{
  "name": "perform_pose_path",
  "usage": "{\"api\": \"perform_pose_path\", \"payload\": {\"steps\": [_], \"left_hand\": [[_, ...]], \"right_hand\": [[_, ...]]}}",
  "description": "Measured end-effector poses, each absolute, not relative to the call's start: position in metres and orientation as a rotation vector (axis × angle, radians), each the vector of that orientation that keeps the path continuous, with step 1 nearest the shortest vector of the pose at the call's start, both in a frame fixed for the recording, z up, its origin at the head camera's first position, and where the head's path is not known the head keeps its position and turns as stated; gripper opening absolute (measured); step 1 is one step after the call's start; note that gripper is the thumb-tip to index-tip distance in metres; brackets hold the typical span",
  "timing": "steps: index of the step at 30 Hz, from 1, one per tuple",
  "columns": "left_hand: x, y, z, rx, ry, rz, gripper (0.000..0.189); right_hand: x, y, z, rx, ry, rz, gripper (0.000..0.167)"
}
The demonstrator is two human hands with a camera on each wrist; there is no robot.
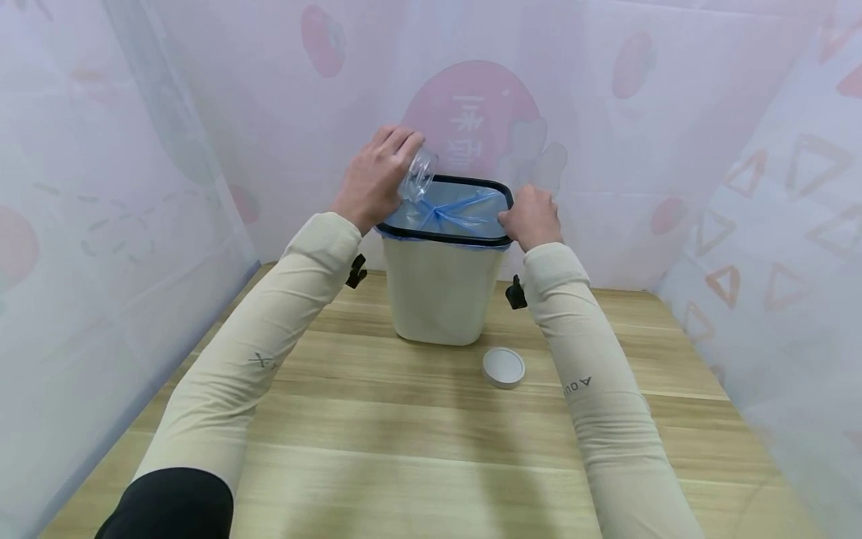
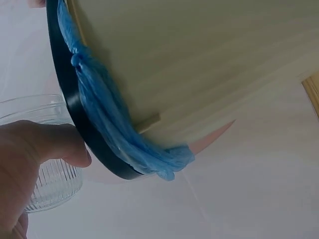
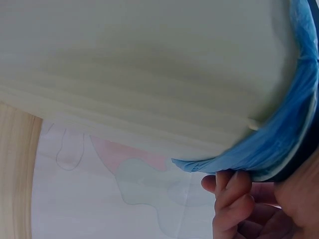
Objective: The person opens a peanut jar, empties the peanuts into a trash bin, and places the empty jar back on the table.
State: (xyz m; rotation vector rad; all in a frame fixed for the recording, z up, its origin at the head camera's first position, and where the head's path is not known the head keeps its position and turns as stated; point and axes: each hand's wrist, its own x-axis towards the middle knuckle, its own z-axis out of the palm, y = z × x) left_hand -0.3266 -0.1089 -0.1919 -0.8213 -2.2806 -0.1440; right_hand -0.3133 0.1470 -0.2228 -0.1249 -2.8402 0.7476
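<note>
My left hand (image 1: 378, 176) grips a clear glass jar (image 1: 419, 174), tilted over the left side of a cream trash bin (image 1: 438, 296). In the left wrist view the thumb lies across the ribbed jar (image 2: 60, 184), right beside the black rim (image 2: 75, 107). A blue bag (image 1: 438, 213) lines the bin, its edge folded out under the rim. At the bin's right side my right hand (image 1: 533, 215) holds the rim, fingers curled beneath the folded bag (image 3: 279, 144) in the right wrist view.
A round white lid (image 1: 503, 367) lies on the wooden table (image 1: 377, 449) in front of the bin, to its right. Printed cloth walls (image 1: 269, 90) enclose the table at the back and both sides.
</note>
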Motion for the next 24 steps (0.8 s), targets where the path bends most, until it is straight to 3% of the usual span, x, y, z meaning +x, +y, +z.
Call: {"api": "perform_pose_path", "payload": {"steps": [24], "left_hand": [[-0.3232,-0.1119,-0.1941,-0.665,-2.373,-0.406,0.087]], "right_hand": [[-0.3157,0.1492,-0.2229,-0.138,-2.848,0.745,0.026]]}}
